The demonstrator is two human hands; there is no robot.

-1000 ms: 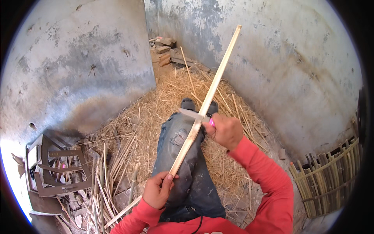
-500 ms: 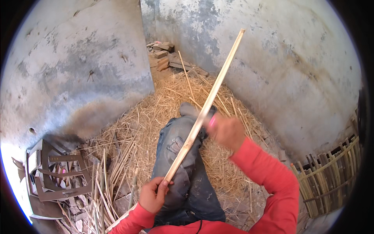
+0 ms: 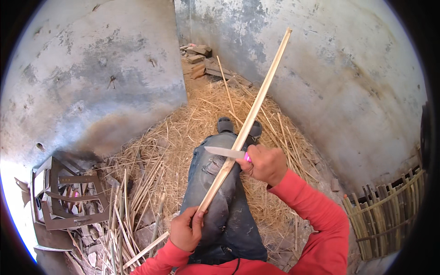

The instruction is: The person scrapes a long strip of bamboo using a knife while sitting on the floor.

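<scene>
A long pale split-bamboo strip (image 3: pixel 262 94) runs slantwise over my thighs, its far end raised toward the wall. Near its lower part, my left hand (image 3: pixel 187 228) is closed round it, thumb on top. My right hand (image 3: pixel 266 163) grips a knife with a pink handle (image 3: pixel 248 157). The knife's blade (image 3: pixel 223 151) lies across the strip about midway and points left. Blade and strip appear to touch. Below them are my legs in worn, dusty jeans (image 3: pixel 211 176).
Shavings (image 3: pixel 178 130) cover the floor round my feet. Several loose strips (image 3: pixel 120 220) lie at left beside a brown metal frame (image 3: pixel 75 224). A slatted bamboo panel (image 3: pixel 389 220) leans at right. Bricks (image 3: pixel 198 57) are piled in the far corner, between plastered walls (image 3: pixel 321 68).
My right hand, blurred by motion before, is now sharp, slightly lower, with the knife blade visible across the strip. My left hand keeps its hold on the strip. The view has shifted slightly.
</scene>
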